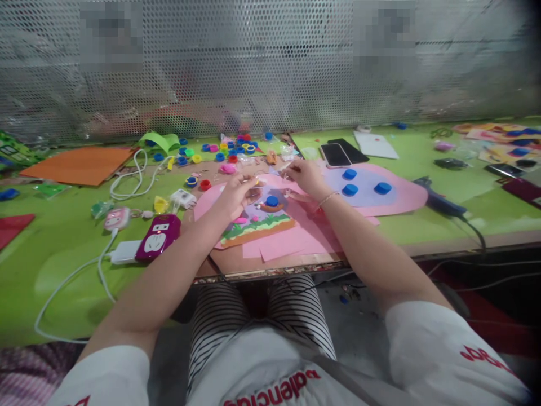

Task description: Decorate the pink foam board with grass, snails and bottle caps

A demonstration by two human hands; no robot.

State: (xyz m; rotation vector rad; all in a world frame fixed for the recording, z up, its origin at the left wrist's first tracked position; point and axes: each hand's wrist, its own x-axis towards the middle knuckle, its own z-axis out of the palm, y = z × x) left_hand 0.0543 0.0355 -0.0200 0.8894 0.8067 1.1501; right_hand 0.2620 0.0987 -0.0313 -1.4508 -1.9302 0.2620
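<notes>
My left hand (240, 196) is pinched above the left side of a pink and lilac paper craft (258, 232) with a green and brown strip along its bottom. A tiny yellowish bit shows at its fingertips, too small to name. Fingers bent together, my right hand (305, 176) hovers over the craft's upper right edge; what it holds, if anything, is unclear. Between and below the hands a blue bottle cap (271, 201) sits on the craft, above a brown curved shape. Pink paper sheets (291, 246) lie partly under the craft.
Loose coloured caps (220, 157) lie behind. To the right are another pink-lilac cutout (408, 194) bearing blue caps, a phone (336, 155) and a dark-handled tool (443, 200) with a cord. A purple power socket (159, 237) and white cables (101, 262) occupy the left.
</notes>
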